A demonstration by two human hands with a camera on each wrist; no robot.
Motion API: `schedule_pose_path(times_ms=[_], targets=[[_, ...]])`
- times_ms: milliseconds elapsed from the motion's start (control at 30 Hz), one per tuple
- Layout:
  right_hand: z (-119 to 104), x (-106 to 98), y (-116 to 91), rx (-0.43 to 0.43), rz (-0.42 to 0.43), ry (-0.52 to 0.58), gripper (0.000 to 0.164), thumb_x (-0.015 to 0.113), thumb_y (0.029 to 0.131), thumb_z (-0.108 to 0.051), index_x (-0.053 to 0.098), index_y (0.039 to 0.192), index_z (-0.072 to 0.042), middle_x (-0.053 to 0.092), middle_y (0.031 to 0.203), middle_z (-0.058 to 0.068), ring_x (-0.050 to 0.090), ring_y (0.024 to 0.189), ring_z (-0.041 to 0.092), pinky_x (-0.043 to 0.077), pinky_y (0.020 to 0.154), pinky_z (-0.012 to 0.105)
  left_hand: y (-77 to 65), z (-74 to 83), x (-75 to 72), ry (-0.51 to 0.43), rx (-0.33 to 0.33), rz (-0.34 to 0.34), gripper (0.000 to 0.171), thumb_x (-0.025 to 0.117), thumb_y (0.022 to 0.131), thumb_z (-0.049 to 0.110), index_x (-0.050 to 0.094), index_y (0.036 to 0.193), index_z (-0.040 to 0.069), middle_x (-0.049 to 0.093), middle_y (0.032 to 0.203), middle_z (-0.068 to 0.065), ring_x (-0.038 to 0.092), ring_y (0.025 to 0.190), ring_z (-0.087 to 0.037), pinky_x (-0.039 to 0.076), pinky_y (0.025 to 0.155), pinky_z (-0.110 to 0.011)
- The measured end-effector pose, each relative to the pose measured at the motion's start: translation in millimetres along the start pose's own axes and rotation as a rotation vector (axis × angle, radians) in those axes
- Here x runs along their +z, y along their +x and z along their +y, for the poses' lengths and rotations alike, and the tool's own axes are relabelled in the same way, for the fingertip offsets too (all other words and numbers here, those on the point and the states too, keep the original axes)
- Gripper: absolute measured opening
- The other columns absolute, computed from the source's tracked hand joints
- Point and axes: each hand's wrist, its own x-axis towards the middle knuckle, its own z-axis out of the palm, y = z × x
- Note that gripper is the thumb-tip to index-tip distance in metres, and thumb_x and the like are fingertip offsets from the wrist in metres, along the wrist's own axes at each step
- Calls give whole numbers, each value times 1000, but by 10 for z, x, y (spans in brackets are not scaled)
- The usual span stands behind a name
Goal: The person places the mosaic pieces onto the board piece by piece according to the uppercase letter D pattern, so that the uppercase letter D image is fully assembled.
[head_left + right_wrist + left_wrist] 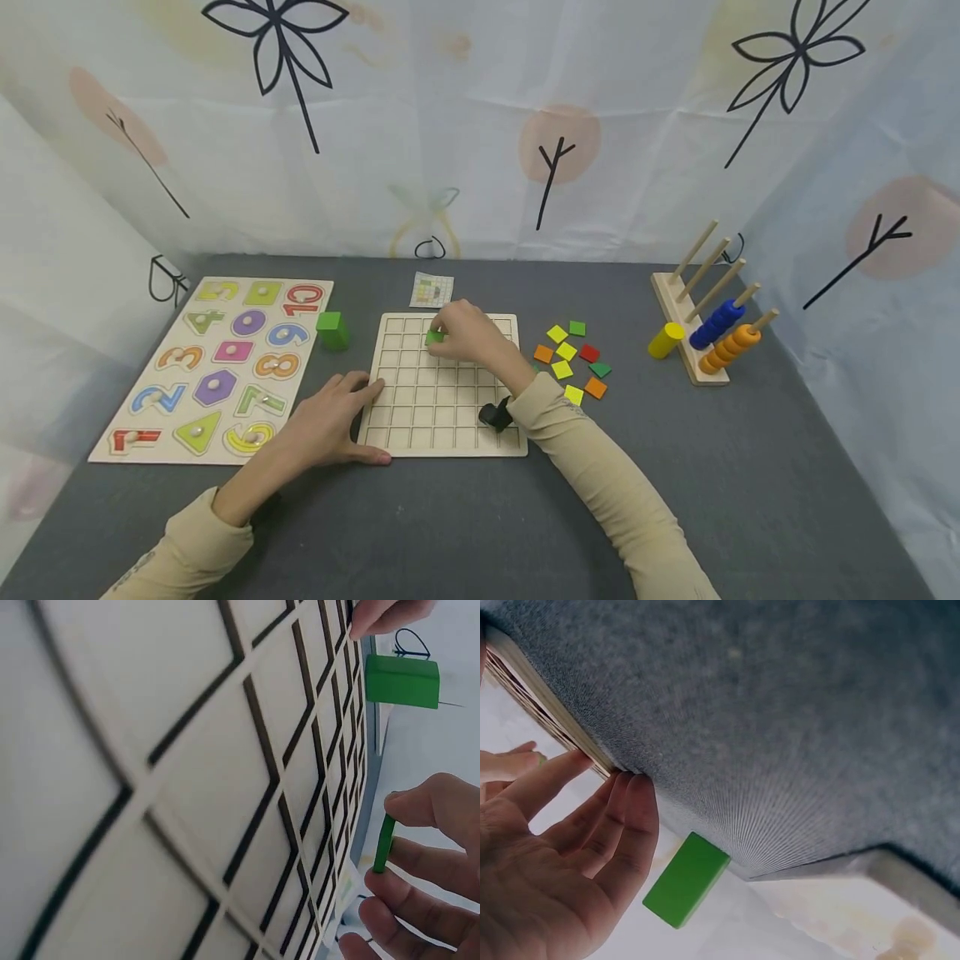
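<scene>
A pale wooden grid board (420, 417) lies flat in the middle of the grey table. My right hand (471, 335) is over its far part and pinches a thin green square tile (434, 337) between thumb and fingers. In the right wrist view the tile (385, 841) is held on edge, above the grid. My left hand (330, 421) rests at the board's left side, its thumb by the near corner and its fingertips touching the edge. The left wrist view shows these fingers (636, 810) fairly straight against the board's side.
Right of the board lie several loose tiles (566, 351) in yellow, orange, red and green. A small pattern card (432, 290) is behind it. Left are a green block (332, 331) and a number-and-shape puzzle (217, 375). A peg stand (693, 333) with rings and a yellow cylinder (666, 341) stand far right.
</scene>
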Motion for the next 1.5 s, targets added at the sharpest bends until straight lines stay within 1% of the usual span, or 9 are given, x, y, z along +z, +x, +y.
schedule_pose_path(times_ms=[67, 200, 367, 467, 533, 600, 900, 1167, 1500], targets=[[-25, 43, 43, 0, -6, 12, 42, 67, 88, -5, 38, 59, -13, 19, 60, -4, 15, 56, 10, 17, 56, 22, 0, 1, -1, -4, 0, 1, 106, 89, 62, 65, 58, 143, 3, 58, 139, -23, 58, 123, -40, 57, 85, -56], [-88, 120, 120, 21, -9, 5, 30, 69, 89, -7, 54, 63, -12, 30, 58, -7, 21, 55, 8, 21, 54, 20, 1, 2, 2, -7, -4, -3, 107, 88, 62, 66, 58, 143, 3, 58, 139, -23, 58, 122, -40, 57, 85, -56], [-154, 188, 207, -2, -17, -47, 27, 66, 90, -3, 59, 65, -8, 30, 59, -3, 22, 58, 10, 21, 57, 21, -2, 3, 11, -12, -4, 10, 107, 88, 63, 67, 58, 142, 3, 58, 138, -23, 58, 123, -40, 57, 84, -56], [-185, 213, 238, -12, 0, -78, 17, 65, 92, -2, 73, 78, -5, 55, 66, 2, 32, 62, 11, 28, 60, 20, -7, 4, 14, -11, -2, 18, 106, 88, 63, 67, 59, 142, 3, 58, 138, -23, 58, 123, -40, 57, 83, -57], [-198, 226, 249, 0, 6, -88, 14, 65, 94, -4, 80, 94, -4, 71, 82, 5, 38, 66, 11, 32, 62, 20, -9, 5, 14, -8, 0, 20, 106, 88, 63, 67, 58, 142, 3, 58, 138, -23, 59, 123, -40, 57, 83, -57], [-203, 239, 256, 18, 6, -92, 16, 66, 95, -6, 80, 103, -5, 76, 95, 8, 42, 68, 12, 34, 62, 21, -8, 8, 14, -4, 2, 20, 106, 88, 63, 66, 58, 142, 3, 59, 138, -23, 59, 122, -40, 57, 82, -56], [-175, 282, 266, 74, -3, -83, 13, 71, 96, -16, 81, 95, -7, 76, 92, 6, 42, 64, 9, 33, 56, 20, -1, 32, -4, 8, -1, 14, 105, 89, 63, 65, 58, 142, 3, 59, 137, -23, 59, 121, -40, 58, 79, -56], [-173, 287, 269, 96, -5, -106, 12, 73, 95, -19, 81, 93, -9, 73, 96, 4, 46, 72, 10, 33, 57, 19, 5, 47, -12, 13, 3, 16, 105, 89, 63, 64, 58, 142, 3, 59, 137, -23, 59, 121, -40, 58, 80, -56], [-184, 300, 267, 118, -12, -103, 21, 75, 94, -17, 79, 113, -10, 76, 115, 5, 55, 80, 11, 39, 62, 21, -4, 39, -15, 27, 3, 20, 104, 89, 62, 64, 59, 141, 3, 59, 135, -22, 59, 119, -39, 58, 79, -54]])
